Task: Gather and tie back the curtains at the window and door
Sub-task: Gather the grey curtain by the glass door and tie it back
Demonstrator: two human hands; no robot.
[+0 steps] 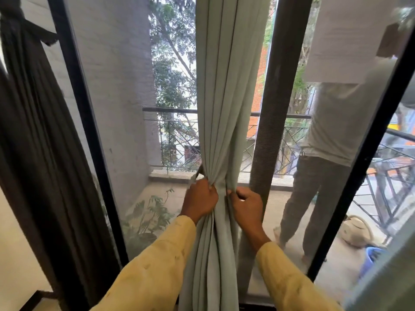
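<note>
A pale grey-green curtain (226,90) hangs in front of the glass door, bunched into narrow folds at waist height. My left hand (199,198) is closed around the left side of the bunch. A dark strap end (198,172) sticks up just above that hand. My right hand (246,204) pinches the right side of the bunch, fingers curled into the fabric. Both arms wear yellow sleeves. At far left a dark brown curtain (33,131) hangs gathered, with a dark tie (33,30) knotted around it near the top.
Black door frames (89,131) stand on both sides. Beyond the mesh is a balcony with a railing (170,111), a potted plant (148,216), a person in a grey shirt (336,122), a white watering can (354,230) and a blue bucket (372,254).
</note>
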